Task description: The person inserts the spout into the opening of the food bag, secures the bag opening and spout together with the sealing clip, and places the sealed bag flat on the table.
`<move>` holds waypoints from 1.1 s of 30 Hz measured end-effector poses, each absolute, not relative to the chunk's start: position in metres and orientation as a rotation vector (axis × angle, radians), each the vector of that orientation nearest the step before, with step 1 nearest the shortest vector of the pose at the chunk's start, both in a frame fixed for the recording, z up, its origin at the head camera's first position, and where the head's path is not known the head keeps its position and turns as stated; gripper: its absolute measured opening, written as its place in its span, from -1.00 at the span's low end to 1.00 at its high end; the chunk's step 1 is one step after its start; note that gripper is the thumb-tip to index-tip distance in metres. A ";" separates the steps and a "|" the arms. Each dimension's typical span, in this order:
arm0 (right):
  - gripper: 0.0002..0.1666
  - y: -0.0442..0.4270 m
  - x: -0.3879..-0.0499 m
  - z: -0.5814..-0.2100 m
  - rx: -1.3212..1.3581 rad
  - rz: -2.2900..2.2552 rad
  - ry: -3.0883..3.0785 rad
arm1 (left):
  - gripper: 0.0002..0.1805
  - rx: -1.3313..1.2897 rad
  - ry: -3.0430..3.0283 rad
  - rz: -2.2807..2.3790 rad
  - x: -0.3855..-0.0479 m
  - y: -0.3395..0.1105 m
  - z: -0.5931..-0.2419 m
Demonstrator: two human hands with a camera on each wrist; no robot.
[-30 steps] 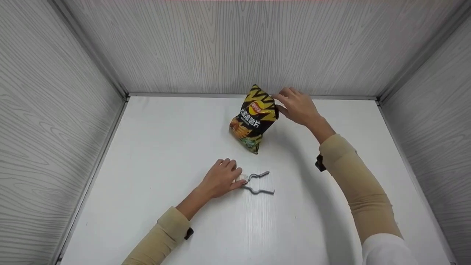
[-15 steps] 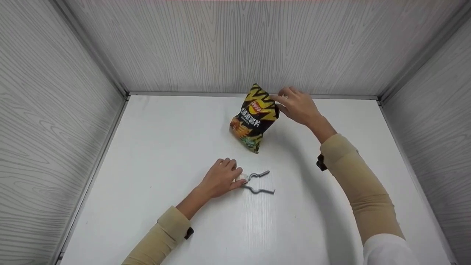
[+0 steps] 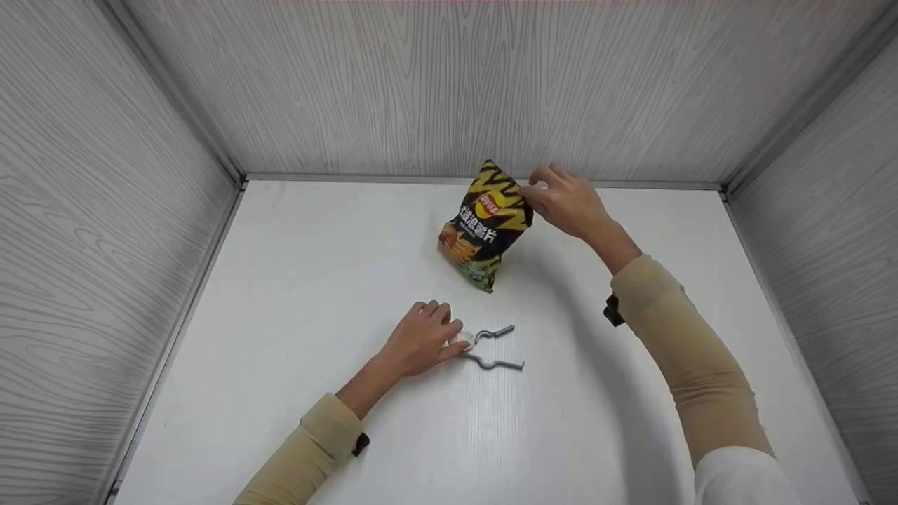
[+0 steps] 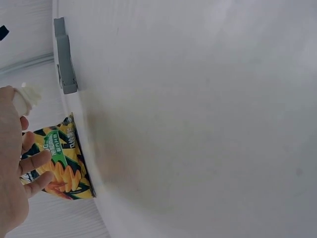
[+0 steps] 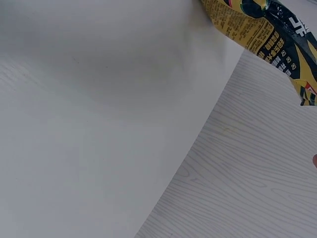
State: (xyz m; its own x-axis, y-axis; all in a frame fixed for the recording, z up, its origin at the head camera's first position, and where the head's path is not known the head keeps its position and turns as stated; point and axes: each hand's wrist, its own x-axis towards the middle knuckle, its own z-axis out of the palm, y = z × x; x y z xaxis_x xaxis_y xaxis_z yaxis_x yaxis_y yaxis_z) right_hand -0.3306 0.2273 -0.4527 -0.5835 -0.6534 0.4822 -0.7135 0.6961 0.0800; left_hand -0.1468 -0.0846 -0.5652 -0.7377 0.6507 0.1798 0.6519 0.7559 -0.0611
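A black and yellow bag of potato chips leans tilted on the table, its lower end on the white surface. My right hand pinches the bag's upper right corner between thumb and index finger. Nearer the front, my left hand holds the white part of a grey bag clip between thumb and fingers. The two grey clip arms spread apart to the right of that hand, against the table. In the right wrist view, the printed back of the chip bag shows, while the pinching fingertips are mostly out of view.
The white tabletop has grey wood-grain walls at the left, right and back. Close behind the bag's top stands the back wall. Black wrist mounts sit on both sleeves.
My right thumb and index finger, a little apart before, have come together on the bag's corner. The left hand, the clip and the bag look nearly unmoved.
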 end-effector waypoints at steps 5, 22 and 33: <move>-0.83 0.235 -0.330 -0.458 1.043 0.185 -2.400 | -0.50 -1.030 -2.760 -0.037 -0.147 -0.083 -0.565; -0.86 0.250 -0.315 -0.465 1.065 0.143 -2.318 | -0.51 -1.027 -2.752 -0.062 -0.149 -0.084 -0.565; -0.85 0.247 -0.304 -0.465 1.109 0.128 -2.243 | -0.52 -1.017 -2.718 -0.021 -0.151 -0.086 -0.565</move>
State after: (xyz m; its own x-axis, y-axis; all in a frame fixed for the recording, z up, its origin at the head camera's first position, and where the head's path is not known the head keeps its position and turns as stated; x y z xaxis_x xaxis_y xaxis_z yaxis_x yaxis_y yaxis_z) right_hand -0.3044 0.2474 -0.4653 -0.4508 -0.6846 0.5729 -0.7454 0.6417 0.1803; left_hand -0.1506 -0.0860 -0.5645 -0.7291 0.6456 0.2272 0.6490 0.7576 -0.0699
